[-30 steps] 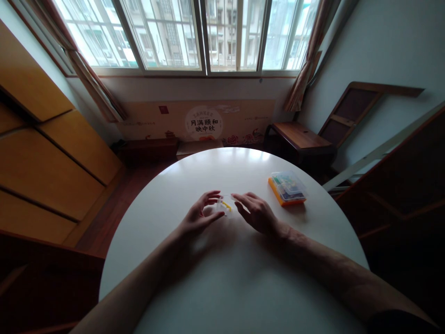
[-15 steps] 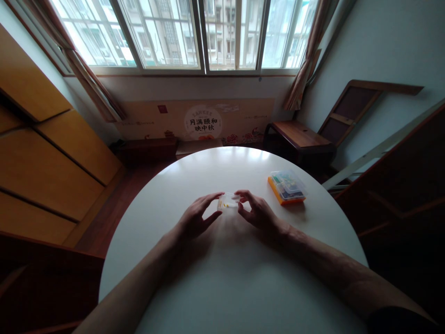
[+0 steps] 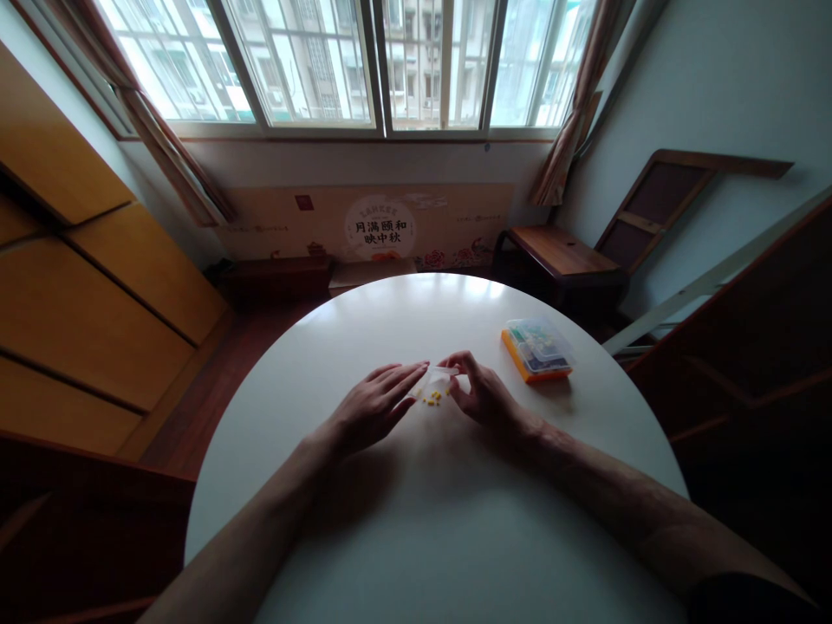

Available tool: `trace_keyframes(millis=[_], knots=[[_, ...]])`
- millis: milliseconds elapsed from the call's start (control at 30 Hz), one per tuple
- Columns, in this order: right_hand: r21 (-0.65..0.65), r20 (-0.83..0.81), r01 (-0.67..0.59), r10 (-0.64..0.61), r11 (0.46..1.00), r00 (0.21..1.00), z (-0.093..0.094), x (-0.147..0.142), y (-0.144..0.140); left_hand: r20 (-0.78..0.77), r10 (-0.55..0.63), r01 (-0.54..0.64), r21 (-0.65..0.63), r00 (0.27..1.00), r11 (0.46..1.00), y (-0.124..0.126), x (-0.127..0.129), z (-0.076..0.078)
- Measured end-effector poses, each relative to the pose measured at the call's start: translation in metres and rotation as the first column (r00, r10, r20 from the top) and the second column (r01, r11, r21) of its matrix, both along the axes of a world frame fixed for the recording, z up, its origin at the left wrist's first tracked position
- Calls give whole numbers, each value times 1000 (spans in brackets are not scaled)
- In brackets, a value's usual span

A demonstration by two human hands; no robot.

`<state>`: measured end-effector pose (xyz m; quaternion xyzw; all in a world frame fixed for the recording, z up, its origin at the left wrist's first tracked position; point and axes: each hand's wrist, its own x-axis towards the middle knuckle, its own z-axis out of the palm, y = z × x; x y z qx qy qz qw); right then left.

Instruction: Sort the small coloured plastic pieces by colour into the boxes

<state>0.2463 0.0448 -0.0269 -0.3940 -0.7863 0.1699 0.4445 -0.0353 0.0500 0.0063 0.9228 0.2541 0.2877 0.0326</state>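
Observation:
A small clear plastic box [image 3: 439,379] is tilted low over the white table, between my two hands. Several tiny yellow pieces [image 3: 432,399] lie in front of it, apparently on the tabletop; their exact kind is too small to make out. My left hand [image 3: 377,407] holds the box's left side, its fingers close together along the edge and the thumb below. With thumb and fingertips, my right hand [image 3: 484,390] grips the right side. Part of the box is hidden behind my fingers.
On the round white table [image 3: 416,537], an orange case with a clear lid [image 3: 538,351] sits to the right of my right hand. Beyond the far edge are a wooden chair [image 3: 565,251] and a printed panel [image 3: 455,217] under the window.
The box has tipped toward me, and the yellow pieces that were inside it now show in front of it. My left fingers have closed together and moved over the box's edge.

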Motion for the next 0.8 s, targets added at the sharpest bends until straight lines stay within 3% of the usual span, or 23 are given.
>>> trace_keyframes(millis=[200,400,667,800], knots=[[17,-27,3,-3,1000,1000,2,1,0,-26,-16,15,-36,1000,999,0,3,2],[98,-55,59,-54,993,997,8,0,-2,79,50,-46,-52,996,998,-4,3,6],[31,-167,87,-80,996,983,8,0,1,354,77,57,-352,932,934,-9,6,3],[32,-157,79,-73,996,985,13,0,1,469,250,42,-529,847,848,-3,1,3]])
